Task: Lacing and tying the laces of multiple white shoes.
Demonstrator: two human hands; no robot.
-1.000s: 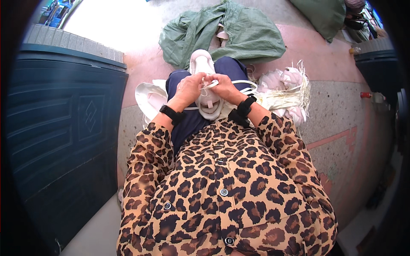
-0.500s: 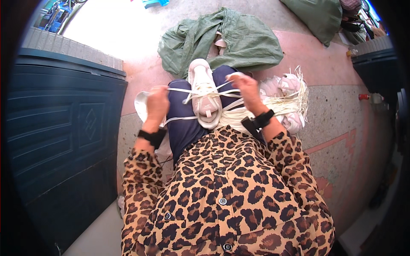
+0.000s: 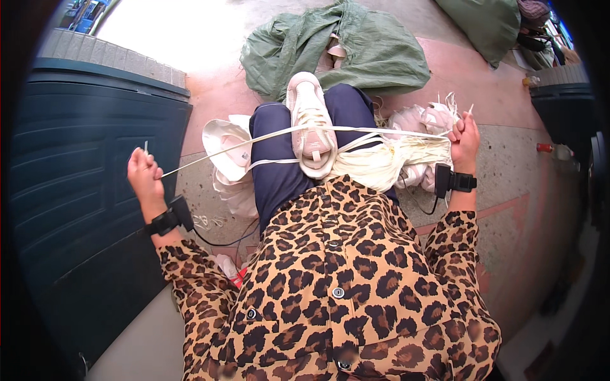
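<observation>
A pale pink and white sneaker (image 3: pixel 309 101) rests upright on my lap between my dark-clad knees, toe pointing away from me. One shoelace (image 3: pixel 216 155) runs taut across it, from hand to hand. My left hand (image 3: pixel 145 173), out to the left beyond my knee, is closed on one end of the lace. Far to the right, my right hand (image 3: pixel 466 136) pinches the other end. Beneath the taut lace, cream lacing shows along the sneaker's front. A thick bundle of cream laces (image 3: pixel 365 166) lies over my right thigh.
More pale pink shoes (image 3: pixel 416 120) lie beside my right leg, and a white one (image 3: pixel 227 151) is beside my left knee. Ahead lies a green sack (image 3: pixel 387 63) with shoes inside. Dark blue panelled doors (image 3: pixel 95 152) stand at the left. Cables trail from my wrist straps.
Both hands have moved far apart, left and right, and back toward me. The lace that was looped over the sneaker is now pulled into a nearly straight line.
</observation>
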